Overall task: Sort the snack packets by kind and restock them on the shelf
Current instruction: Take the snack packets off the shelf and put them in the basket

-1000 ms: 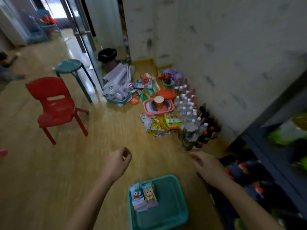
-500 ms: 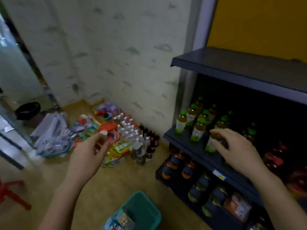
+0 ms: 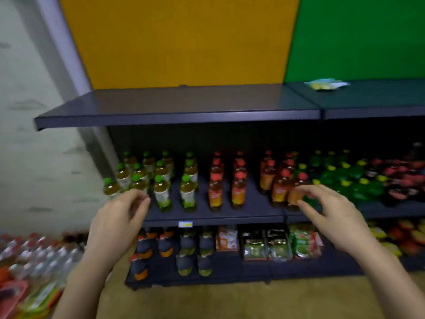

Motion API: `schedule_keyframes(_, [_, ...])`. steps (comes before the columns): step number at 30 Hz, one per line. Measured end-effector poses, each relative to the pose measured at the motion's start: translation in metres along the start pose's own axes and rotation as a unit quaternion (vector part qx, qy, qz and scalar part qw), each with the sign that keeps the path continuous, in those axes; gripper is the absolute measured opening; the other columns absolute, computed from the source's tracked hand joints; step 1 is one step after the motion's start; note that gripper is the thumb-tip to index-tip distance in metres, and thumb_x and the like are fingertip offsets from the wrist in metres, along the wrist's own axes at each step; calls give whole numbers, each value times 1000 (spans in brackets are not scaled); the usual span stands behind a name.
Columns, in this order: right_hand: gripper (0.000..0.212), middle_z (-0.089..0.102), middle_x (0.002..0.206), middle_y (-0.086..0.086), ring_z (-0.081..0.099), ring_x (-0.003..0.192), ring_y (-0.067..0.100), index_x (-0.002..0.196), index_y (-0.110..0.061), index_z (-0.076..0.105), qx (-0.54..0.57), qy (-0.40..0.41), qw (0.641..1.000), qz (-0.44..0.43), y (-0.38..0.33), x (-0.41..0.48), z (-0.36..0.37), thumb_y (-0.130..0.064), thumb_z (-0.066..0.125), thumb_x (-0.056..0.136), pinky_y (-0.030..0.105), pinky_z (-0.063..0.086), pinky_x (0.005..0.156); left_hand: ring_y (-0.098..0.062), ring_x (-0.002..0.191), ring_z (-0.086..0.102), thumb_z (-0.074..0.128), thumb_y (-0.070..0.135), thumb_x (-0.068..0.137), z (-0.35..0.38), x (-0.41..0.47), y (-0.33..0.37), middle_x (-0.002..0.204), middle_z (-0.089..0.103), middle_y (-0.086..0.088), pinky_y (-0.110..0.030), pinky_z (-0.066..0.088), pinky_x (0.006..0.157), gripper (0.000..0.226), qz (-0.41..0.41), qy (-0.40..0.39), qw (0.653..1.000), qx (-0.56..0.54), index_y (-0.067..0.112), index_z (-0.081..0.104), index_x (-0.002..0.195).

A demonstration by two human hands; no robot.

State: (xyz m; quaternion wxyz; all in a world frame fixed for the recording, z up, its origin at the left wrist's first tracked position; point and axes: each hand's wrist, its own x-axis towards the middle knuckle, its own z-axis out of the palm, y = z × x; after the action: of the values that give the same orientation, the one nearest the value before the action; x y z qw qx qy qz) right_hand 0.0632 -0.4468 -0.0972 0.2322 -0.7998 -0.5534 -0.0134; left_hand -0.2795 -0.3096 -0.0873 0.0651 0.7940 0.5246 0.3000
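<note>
A dark blue shelf unit (image 3: pixel 174 116) faces me. Its top board is bare on the left, and a small pile of yellow-green snack packets (image 3: pixel 326 84) lies on it at the right. More snack packets (image 3: pixel 279 246) in green, black and orange stand on the bottom shelf. My left hand (image 3: pixel 117 223) hovers in front of the middle shelf's left part, fingers loosely curled, holding nothing. At the same height my right hand (image 3: pixel 333 211) hangs in front of the orange bottles, fingers apart and empty.
The middle shelf carries rows of green-capped bottles (image 3: pixel 161 180), red-capped orange bottles (image 3: pixel 239 183) and green ones (image 3: pixel 345 178). Dark bottles (image 3: pixel 165 246) fill the bottom left. Clear bottles and packets (image 3: pixel 34 261) crowd the wooden floor at lower left. A grey wall stands at left.
My view has swung right and up from the floor and the teal basket to the shelf front. Both empty hands rose with it; the basket is out of sight.
</note>
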Motion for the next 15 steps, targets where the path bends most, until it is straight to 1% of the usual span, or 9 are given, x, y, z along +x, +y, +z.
schedule_keyframes(3, [34,58,123,-9,53,117,15,124,-29,54,-5,23,998,61,60,-18,-29,-36,53,90,37,49,87,-17,76,59,58,27,88,36,16,63,80,59,10,-35,50,63,7,69,-24,997,-8,23,62,92])
schedule_keyframes(7, [33,61,117,-7,57,112,15,121,-23,58,0,49,994,101,137,-34,-62,-31,56,89,32,47,85,-14,71,56,60,28,87,88,26,149,77,57,12,-27,37,53,6,120,-42,992,-19,23,61,89])
schedule_keyframes(9, [34,59,118,-10,56,112,12,123,-26,55,-15,36,994,105,171,-36,-75,-35,54,90,30,48,83,-10,72,54,59,30,87,115,26,189,78,57,13,-24,35,53,5,129,-53,990,-28,26,60,90])
schedule_keyframes(11, [35,57,120,-12,54,115,11,124,-30,53,-33,22,994,99,203,-32,-87,-39,51,90,30,49,84,-11,74,58,59,32,87,140,26,223,79,59,14,-27,40,57,7,134,-62,988,-38,27,60,90])
schedule_keyframes(13, [36,56,122,-14,52,118,9,125,-32,51,-40,12,995,95,230,-24,-100,-41,50,91,30,49,86,-14,77,61,58,34,87,159,30,252,78,60,13,-28,45,60,9,128,-55,989,-43,26,62,90])
schedule_keyframes(15, [36,54,123,-16,51,118,7,126,-32,50,-39,8,995,88,252,-11,-112,-40,48,92,28,49,86,-13,76,60,56,35,88,171,39,279,77,61,13,-28,47,60,11,115,-38,991,-52,26,62,91])
